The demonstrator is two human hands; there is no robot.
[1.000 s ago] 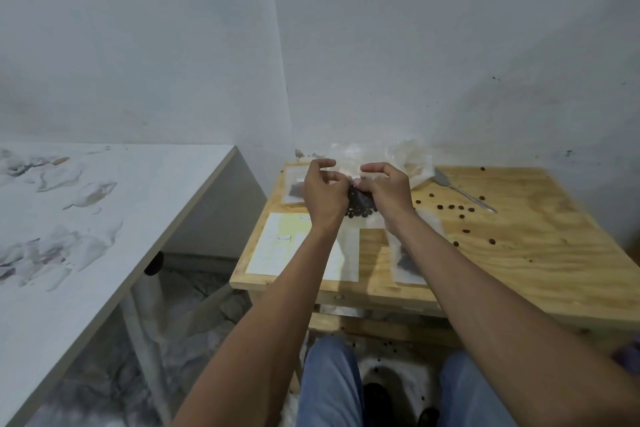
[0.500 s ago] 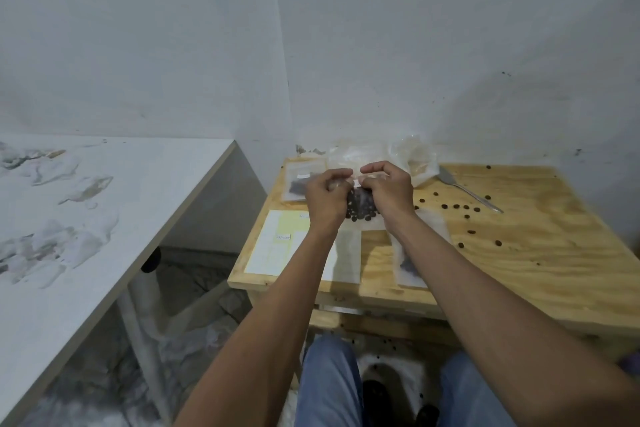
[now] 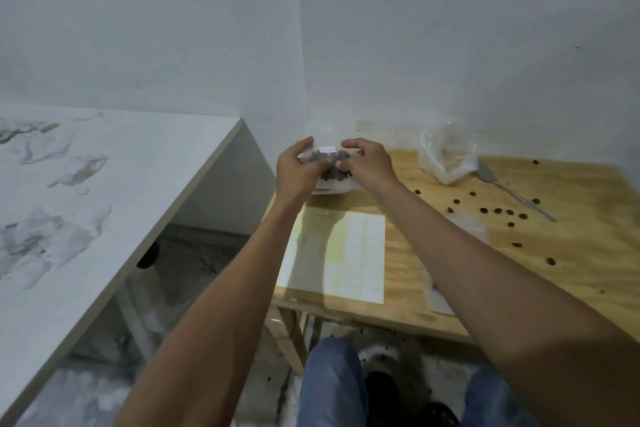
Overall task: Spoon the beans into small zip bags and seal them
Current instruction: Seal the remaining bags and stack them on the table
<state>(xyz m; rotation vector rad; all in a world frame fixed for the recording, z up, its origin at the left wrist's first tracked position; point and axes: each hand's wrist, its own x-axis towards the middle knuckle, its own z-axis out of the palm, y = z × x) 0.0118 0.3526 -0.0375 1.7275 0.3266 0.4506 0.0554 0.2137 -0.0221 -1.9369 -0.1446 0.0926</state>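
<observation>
Over the wooden counter (image 3: 571,253), far left end, the left hand (image 3: 298,172) and right hand (image 3: 369,163) pinch a small zip bag (image 3: 329,165) of dark beans (image 3: 334,174) between them. Its zip edge runs hand to hand, equally near both sets of fingers.

This looks like a bare, makeshift workroom in a plain building rather than a kitchen or shop. Unpainted grey-white walls (image 3: 450,45) meet in a corner at the far side. A raw plywood table (image 3: 571,253) stands to the right, with a white laminate desk (image 3: 104,218) on the left. Sheeting covers the floor (image 3: 194,270) beneath them.
</observation>
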